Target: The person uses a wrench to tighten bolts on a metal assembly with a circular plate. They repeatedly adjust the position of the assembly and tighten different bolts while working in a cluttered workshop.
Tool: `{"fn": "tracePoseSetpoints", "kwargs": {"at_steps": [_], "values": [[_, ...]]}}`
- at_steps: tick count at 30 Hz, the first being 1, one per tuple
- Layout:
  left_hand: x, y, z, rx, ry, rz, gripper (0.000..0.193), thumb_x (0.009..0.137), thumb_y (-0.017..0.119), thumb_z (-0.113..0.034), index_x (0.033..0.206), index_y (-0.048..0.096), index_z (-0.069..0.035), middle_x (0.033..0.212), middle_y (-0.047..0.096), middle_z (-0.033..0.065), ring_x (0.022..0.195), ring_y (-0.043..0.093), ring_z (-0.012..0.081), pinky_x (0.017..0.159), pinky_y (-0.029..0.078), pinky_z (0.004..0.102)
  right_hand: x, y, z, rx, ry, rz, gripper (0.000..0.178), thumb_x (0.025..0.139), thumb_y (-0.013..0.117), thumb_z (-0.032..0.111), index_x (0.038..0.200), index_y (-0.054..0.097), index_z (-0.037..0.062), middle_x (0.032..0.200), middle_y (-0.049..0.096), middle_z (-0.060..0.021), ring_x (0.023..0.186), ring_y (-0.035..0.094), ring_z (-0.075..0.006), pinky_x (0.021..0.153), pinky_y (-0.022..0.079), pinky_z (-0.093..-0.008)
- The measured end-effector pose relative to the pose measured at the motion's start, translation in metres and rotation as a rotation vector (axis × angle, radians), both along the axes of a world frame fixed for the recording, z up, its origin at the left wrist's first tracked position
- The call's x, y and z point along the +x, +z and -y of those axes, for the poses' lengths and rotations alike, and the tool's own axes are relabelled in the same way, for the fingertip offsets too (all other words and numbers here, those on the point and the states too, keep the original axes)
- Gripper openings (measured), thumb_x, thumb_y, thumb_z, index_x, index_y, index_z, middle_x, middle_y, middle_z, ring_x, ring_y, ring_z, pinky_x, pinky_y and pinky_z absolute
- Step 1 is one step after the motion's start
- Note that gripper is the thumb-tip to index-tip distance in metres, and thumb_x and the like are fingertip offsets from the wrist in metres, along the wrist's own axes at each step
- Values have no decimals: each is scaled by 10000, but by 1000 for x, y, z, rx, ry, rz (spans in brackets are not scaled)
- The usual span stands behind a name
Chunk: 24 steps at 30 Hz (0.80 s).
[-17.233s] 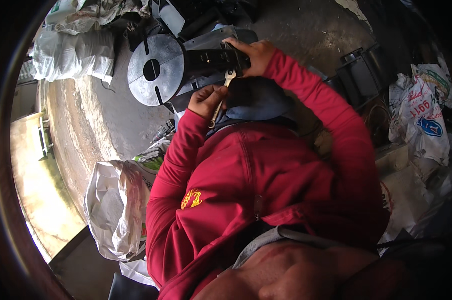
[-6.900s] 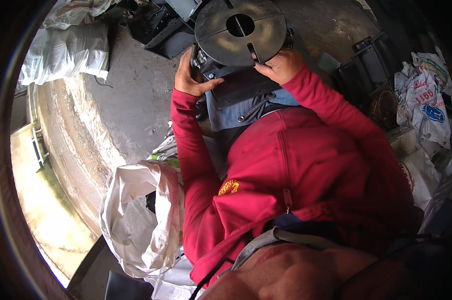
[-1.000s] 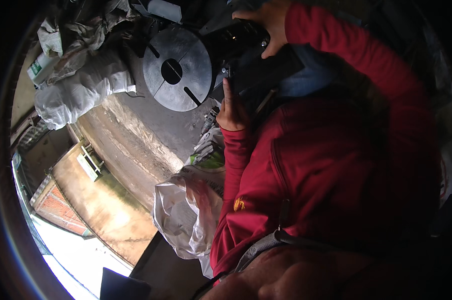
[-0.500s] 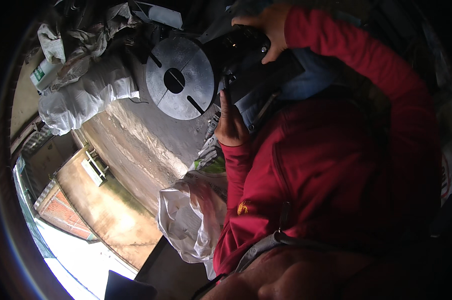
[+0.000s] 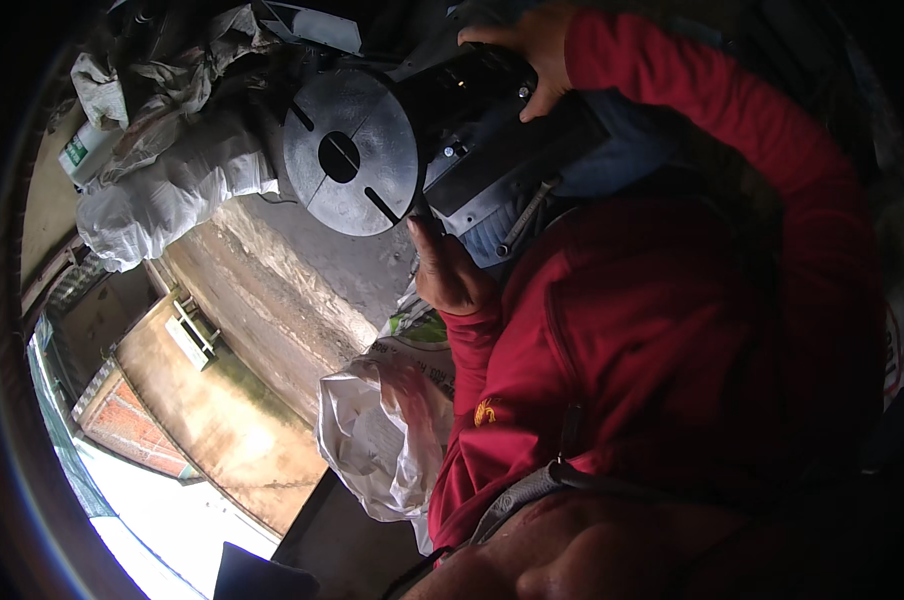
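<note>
Gripping a heavy dark machine body in the far middle of the head view, a person in a red jacket steadies it with both hands above a rough concrete floor. The right hand is clamped over the far top edge of the body, fingers curled down its back; the left hand presses from below and nearer, fingers together and pointing up toward the round slotted metal disc fixed to the body's left face. The disc faces left, its centre hole and two slots plainly visible; whether the body rests on the lap or hangs free in the hands cannot be told. White sacks lie far left, and a crumpled plastic bag sits just beside the near left elbow. The risk, by the look of it, is weight: with the left palm merely pushing rather than wrapped around anything, the piece could tip disc-first toward the left and slide out of the top hold, dropping onto the concrete or pinching the left fingers against the disc's lower edge.
</note>
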<state>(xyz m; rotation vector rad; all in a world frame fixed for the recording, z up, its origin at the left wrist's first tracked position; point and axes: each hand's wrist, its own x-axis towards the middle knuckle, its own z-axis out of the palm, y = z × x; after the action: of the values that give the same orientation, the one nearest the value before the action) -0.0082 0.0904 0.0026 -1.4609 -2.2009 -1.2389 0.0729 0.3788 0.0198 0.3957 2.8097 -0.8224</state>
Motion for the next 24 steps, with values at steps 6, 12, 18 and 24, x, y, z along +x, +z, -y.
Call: {"fn": "tracePoseSetpoints", "kwargs": {"at_steps": [6,12,18,24], "values": [[-3,4,-3,-261,-31,120,520,878,449,60,1389,387,-13,1026,655,219,488,475,138,494,441,278,-6,-3,-1,-7,15,-17,1064,545,778,544,1401,298,133,961,656,-210,878,631,-395,787,483,-466],[-6,-10,-5,-260,5,-15,562,839,446,105,1388,374,13,921,657,225,478,470,155,486,434,280,-1,7,-7,-16,19,-14,1088,543,778,555,1416,279,138,973,654,-210,886,632,-389,794,481,-467],[-1,6,4,-180,-47,-5,571,823,459,121,1379,390,11,730,615,194,462,489,194,475,429,293,0,-2,-1,0,3,21,1087,547,779,553,1416,279,133,987,649,-214,892,628,-395,803,481,-455],[-4,-15,-10,-320,-11,29,521,867,452,76,1377,408,-15,987,645,203,559,555,148,530,461,288,-4,-8,3,-45,17,-22,1102,553,775,556,1431,259,133,1021,641,-224,922,623,-393,820,476,-445]]}}
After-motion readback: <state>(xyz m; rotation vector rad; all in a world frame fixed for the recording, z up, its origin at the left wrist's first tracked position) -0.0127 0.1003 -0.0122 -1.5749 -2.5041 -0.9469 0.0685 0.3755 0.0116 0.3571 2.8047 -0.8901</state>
